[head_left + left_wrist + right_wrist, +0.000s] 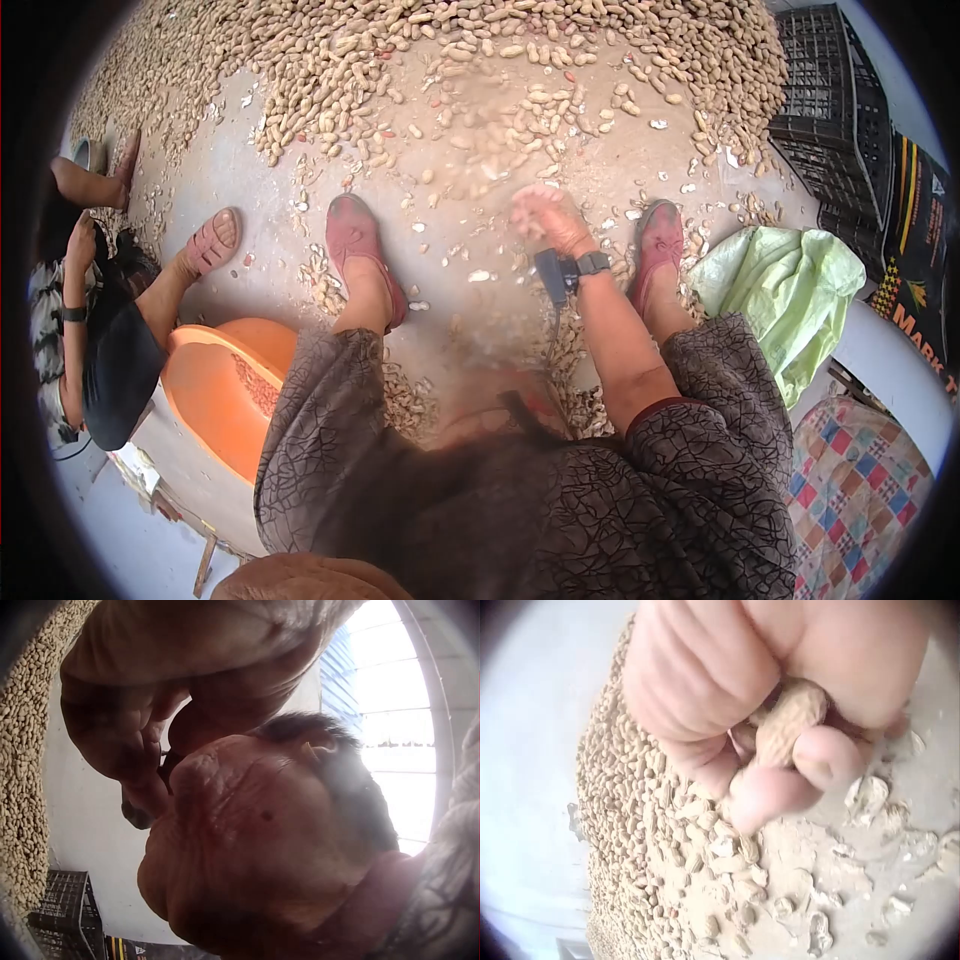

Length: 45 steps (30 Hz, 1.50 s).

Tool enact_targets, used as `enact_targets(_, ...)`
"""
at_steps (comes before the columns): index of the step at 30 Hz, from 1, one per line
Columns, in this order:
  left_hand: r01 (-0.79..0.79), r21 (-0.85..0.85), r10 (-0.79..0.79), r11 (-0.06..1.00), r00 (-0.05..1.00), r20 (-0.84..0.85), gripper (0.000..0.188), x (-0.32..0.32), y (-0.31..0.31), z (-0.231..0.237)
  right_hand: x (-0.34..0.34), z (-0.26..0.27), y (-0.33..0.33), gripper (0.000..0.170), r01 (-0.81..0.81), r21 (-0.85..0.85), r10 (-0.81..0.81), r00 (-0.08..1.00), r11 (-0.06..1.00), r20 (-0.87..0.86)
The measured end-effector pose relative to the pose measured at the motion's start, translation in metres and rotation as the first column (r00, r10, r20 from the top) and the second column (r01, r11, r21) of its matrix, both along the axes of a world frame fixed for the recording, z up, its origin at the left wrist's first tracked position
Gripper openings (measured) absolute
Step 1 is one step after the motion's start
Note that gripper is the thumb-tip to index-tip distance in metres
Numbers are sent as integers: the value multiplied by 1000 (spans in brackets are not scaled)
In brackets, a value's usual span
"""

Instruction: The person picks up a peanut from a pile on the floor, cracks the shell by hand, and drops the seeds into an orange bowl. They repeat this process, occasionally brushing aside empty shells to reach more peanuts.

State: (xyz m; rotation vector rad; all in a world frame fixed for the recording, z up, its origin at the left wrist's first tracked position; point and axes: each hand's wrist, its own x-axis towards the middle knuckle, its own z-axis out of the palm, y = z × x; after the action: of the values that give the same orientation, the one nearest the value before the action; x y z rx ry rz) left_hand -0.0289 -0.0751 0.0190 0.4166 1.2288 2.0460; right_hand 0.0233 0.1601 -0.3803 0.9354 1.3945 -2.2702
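Observation:
My right hand (552, 217) is low between my feet, over the floor. In the right wrist view its curled fingers and thumb grip a peanut in its shell (791, 724). Beneath that hand lie loose unshelled peanuts (694, 859) and broken empty shells (820, 934). My left hand (187, 656) is raised against a face in the left wrist view, its fingers bent by the mouth. I cannot tell whether it holds something.
A large peanut heap (330, 60) spreads across the front. At left, a seated person's sandalled foot (213, 243) is near an orange basin (205, 400) containing reddish kernels. At right are black crates (830, 120), a pale green sack (785, 290) and a patterned cushion (860, 490).

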Motion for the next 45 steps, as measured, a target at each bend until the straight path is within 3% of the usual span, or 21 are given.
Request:
enact_targets(1, 188, -36, -186, 981, 981, 47, 35, -10, -9, 3, -1, -2, 6, 14, 80, 144, -81, 997, 986, 3)
enact_targets(2, 370, -62, -363, 927, 926, 99, 36, -14, -17, 5, -3, -5, 10, 14, 81, 143, -82, 997, 986, 4)
enact_targets(4, 341, 25, -342, 940, 934, 105, 35, -8, -18, -5, -9, -13, 18, 23, 62, 515, -138, 984, 855, 111)
enact_targets(5, 307, 110, -319, 945, 941, 110, 35, -5, -18, -9, -13, -17, 21, 23, 61, 515, -137, 984, 855, 112)
enact_targets(7, 205, 30, -206, 978, 977, 54, 35, 1, -8, -5, -24, -16, 23, 25, -261, 861, -27, 953, 437, 302)
enact_targets(8, 95, -44, -96, 994, 995, -12, 35, 3, -4, -3, -27, -16, 20, 25, -261, 860, -25, 953, 438, 302)
enact_targets(10, 60, -38, -61, 997, 998, -34, 34, 5, -1, -4, -31, -15, 15, 29, -279, 932, -120, 943, 232, 312)
enact_targets(15, 39, -22, -41, 999, 997, -67, 36, 1, -10, -4, -38, -11, 7, 28, -315, 927, -119, 932, 205, 343)
enact_targets(17, 331, 16, -331, 944, 940, 83, 36, -10, -17, 0, -33, -14, 9, 28, -309, 937, -106, 939, 162, 328)
enact_targets(19, 336, 66, -339, 940, 939, 60, 36, -14, -15, -3, -23, -14, 17, 20, -109, 646, -22, 981, 756, 190)
enact_targets(20, 345, 114, -351, 932, 935, 42, 36, -14, -14, -4, -20, -5, 18, 20, -108, 651, -17, 983, 751, 182)
enact_targets(21, 341, 118, -347, 933, 938, 30, 36, -8, -15, -5, -16, 9, 18, 13, 46, 402, -119, 980, 914, 159)
enact_targets(22, 229, 156, -234, 961, 972, 11, 36, -1, -14, -8, -13, 23, 18, 7, 202, 113, -219, 961, 973, 166)
enact_targets(23, 116, 196, -117, 974, 993, -3, 35, 6, -15, -11, -14, 39, 17, 7, 198, 120, -215, 965, 973, 152)
enact_targets(25, 248, 166, -222, 955, 962, -157, 40, 3, -24, -9, -21, 75, 13, 9, 264, -176, -270, 963, 948, -10)
enact_targets(27, -130, -230, 121, 964, 991, -55, 28, 13, -5, 20, -30, 110, 12, 7, 214, -221, -244, 962, 952, -120)
enact_targets(30, -184, -318, 202, 930, 979, 24, 28, 14, -2, 29, -43, 179, 2, 8, 136, -348, -244, 926, 928, -290)
enact_targets(34, -269, -429, 293, 862, 956, -12, 28, 15, 10, 32, -48, 280, -17, 11, -60, -190, -33, 892, 980, -451)
enact_targets(38, -231, -361, 247, 903, 969, -4, 29, 12, 14, 25, -43, 347, -25, 16, -246, -7, 200, 804, 969, -560)
enact_targets(40, -307, -332, 252, 892, 947, -197, 27, 11, 19, 15, -39, 379, -33, 15, -229, 128, 261, 793, 965, -551)
enact_targets(45, -261, -152, 236, 953, 958, -163, 23, 9, 23, 16, -26, 436, -45, 16, -153, 445, 385, 778, 882, -497)
